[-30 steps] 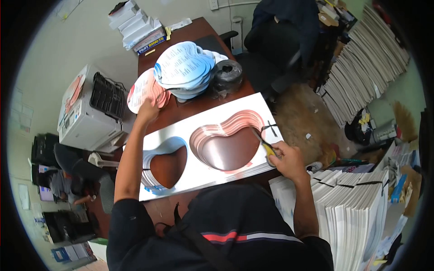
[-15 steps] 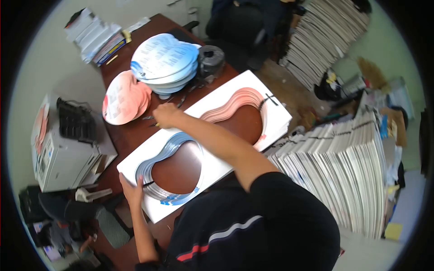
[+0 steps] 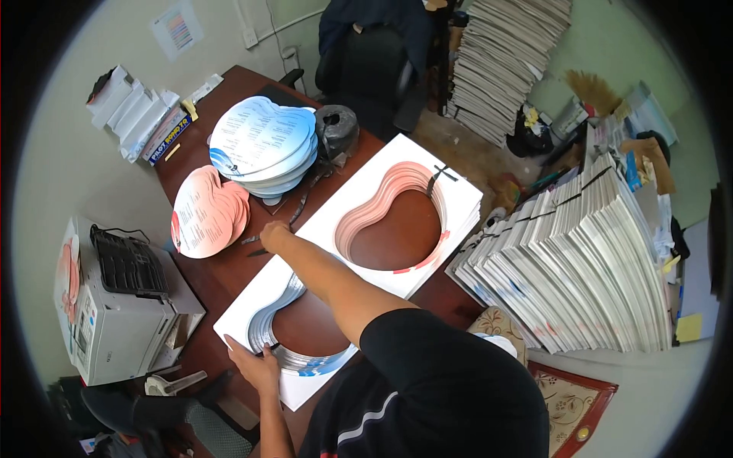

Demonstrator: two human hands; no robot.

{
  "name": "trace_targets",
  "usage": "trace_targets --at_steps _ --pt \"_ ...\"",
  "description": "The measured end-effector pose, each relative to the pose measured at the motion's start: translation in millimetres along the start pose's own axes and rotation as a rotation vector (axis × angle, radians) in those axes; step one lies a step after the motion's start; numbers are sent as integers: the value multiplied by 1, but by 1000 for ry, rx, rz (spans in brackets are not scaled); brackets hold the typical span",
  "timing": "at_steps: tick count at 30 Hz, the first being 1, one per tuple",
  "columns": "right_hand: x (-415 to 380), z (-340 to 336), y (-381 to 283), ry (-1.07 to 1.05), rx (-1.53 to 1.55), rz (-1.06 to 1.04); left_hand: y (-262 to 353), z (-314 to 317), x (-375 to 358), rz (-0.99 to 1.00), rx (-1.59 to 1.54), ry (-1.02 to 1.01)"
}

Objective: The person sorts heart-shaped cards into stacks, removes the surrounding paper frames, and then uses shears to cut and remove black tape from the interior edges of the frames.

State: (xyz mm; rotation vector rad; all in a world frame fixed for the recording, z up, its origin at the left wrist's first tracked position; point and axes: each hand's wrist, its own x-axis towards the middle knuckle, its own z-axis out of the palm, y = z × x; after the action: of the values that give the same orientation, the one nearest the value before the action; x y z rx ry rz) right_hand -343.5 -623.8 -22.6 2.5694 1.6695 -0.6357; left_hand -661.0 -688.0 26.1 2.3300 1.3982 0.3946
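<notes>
A thick white stack of cut-out sheets (image 3: 313,239) lies diagonally on the brown desk, with a blue-edged opening and a pink-edged one. My left hand (image 3: 258,368) grips the stack's lower left corner, thumb on top near a black strap. Beyond the stack's far edge, my right hand (image 3: 275,237) is closed over the desk beside dark, pointed pieces; what it holds, if anything, I cannot make out. Near it lie a stack of pink shaped cards (image 3: 210,212), a taller stack of blue and white cards (image 3: 263,145) and a black roll (image 3: 337,131) with a loose strip.
At the left is a white printer (image 3: 114,313) with a black tray. Tall bundled paper stacks (image 3: 573,259) stand at the right, and more (image 3: 504,69) at the back. A black chair (image 3: 366,72) is behind the desk. A person's leg shows at the lower left.
The view has shifted, and more of the pink-edged opening shows. My right hand stays beyond the stack's far edge and my left hand at its near corner.
</notes>
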Motion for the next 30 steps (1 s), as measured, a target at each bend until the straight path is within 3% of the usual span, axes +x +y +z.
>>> trace_targets --at_steps 3,8,11,13,16,20,22,24,27,30 --pt "-24 -17 1 57 20 -85 1 0 -1 -17 19 -10" --pt "-35 -41 -1 -22 271 -81 -4 2 0 -7 29 -26" --pt "-84 -41 3 263 490 -106 -16 7 0 148 116 44" --pt "-161 -61 16 308 603 -254 -23 11 2 204 161 84" --pt "-243 -39 56 377 385 -263 -31 12 2 214 228 51" --pt "-340 -22 126 353 172 -157 -12 4 -8 522 261 15" --pt "-374 -5 141 316 -18 -54 3 8 -12 563 -112 -298" --pt "-380 35 153 283 -153 1 25 25 -26 462 -365 -583" --pt "-380 56 160 379 -72 -12 68 28 -47 714 -6 -799" --pt "-368 49 162 181 -125 31 97 34 -66 637 217 -867"
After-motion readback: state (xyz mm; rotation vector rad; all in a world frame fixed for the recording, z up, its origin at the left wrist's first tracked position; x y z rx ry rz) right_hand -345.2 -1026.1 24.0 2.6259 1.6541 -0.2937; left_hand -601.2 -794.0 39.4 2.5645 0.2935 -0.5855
